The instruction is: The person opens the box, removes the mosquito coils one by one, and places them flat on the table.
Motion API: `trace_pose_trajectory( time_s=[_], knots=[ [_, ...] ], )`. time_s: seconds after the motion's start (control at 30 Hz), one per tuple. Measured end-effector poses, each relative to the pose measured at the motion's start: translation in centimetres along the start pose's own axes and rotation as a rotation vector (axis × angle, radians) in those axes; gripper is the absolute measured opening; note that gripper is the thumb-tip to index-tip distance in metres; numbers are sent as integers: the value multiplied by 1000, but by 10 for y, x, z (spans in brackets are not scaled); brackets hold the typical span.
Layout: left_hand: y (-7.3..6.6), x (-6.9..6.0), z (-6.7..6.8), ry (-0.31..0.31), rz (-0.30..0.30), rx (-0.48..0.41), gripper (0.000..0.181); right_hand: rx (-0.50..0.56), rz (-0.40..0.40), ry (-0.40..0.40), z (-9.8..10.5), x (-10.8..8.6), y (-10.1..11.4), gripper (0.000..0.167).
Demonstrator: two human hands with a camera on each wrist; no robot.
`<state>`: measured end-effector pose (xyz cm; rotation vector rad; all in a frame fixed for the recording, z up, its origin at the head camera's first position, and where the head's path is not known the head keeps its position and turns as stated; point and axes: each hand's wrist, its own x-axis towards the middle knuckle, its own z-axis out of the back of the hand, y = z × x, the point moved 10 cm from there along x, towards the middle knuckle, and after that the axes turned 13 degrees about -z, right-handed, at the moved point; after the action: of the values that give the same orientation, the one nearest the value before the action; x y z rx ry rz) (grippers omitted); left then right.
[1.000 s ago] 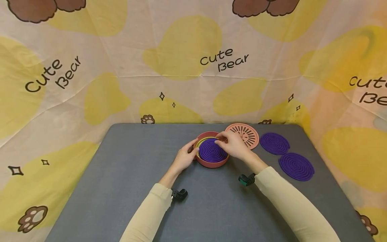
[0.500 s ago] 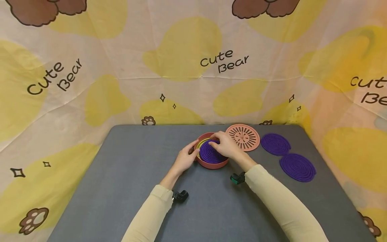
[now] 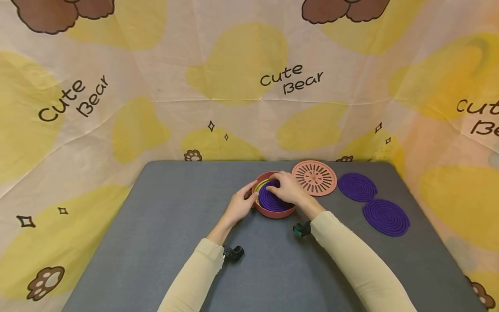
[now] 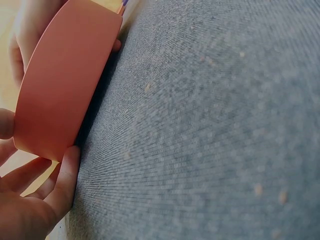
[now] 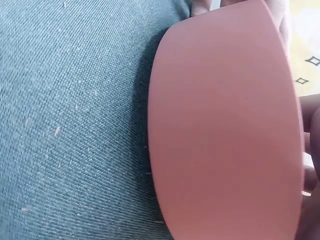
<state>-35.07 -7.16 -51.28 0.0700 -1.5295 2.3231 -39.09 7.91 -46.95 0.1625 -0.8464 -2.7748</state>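
In the head view a round reddish-pink mosquito coil holder (image 3: pixel 274 214) stands on the table. A purple mosquito coil (image 3: pixel 270 200) lies inside it, with a yellow edge (image 3: pixel 257 186) showing under its left side. My left hand (image 3: pixel 238 206) grips the holder's left side, thumb by the near rim. In the left wrist view its fingers (image 4: pixel 64 185) reach round the outer wall. My right hand (image 3: pixel 289 189) reaches over the holder from the right, bent fingers and thumb apart on the coil. It hides the coil's right part. In the right wrist view the holder's wall mostly covers that hand's fingers.
A pink slotted lid (image 3: pixel 314 178) lies flat behind the right hand. Two more purple coils, one farther back (image 3: pixel 357 187) and a nearer coil (image 3: pixel 386 217), lie to the right. A patterned cloth (image 3: pixel 234 86) hangs along the grey table's (image 3: pixel 187 195) back edge.
My right hand has moved left and a little down over the coil, uncovering more of the lid. My left hand has stayed at the holder's side.
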Motion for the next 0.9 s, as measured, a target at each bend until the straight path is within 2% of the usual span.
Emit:
trace_pose_trajectory(
  time_s=[0.23,0.43,0.73,0.9],
  knots=[
    [1,-1,0,0,-2,-8,48,-45,-54,54,-9,2,-5,52],
    [1,0,0,0,3,-12,48,-82,-39,68,-11,3,-5,56],
    [0,0,1,-8,-1,-2,48,-94,-49,40,-10,0,-4,58],
    [0,0,1,-11,3,2,47,-111,-25,7,-8,-2,-1,58]
  ],
)
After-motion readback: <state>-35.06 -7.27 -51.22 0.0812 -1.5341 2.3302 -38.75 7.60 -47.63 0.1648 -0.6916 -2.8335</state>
